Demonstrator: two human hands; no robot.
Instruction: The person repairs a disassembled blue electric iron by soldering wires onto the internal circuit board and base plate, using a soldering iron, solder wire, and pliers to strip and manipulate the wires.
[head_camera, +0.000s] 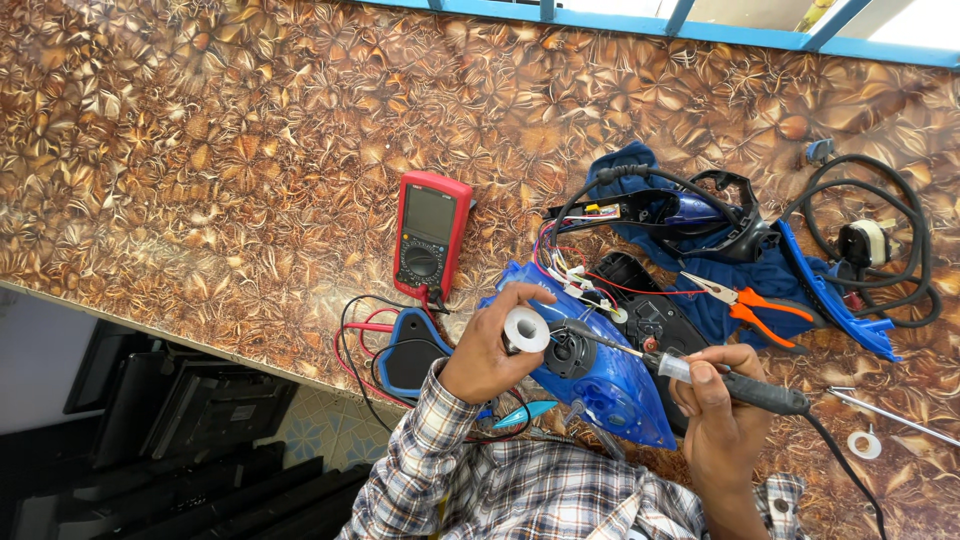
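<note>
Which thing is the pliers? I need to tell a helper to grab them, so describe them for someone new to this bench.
Start at the brown patterned worktop and go to the crumpled blue cloth at its right side, beside the coiled black cable. The pliers lie on that cloth, just beyond the right hand. They alone have orange handles and slim, pointed metal jaws.

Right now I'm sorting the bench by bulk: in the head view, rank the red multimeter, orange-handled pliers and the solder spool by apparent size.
1. Red multimeter
2. Orange-handled pliers, thinner though nearly as long
3. Solder spool, in the left hand
</note>
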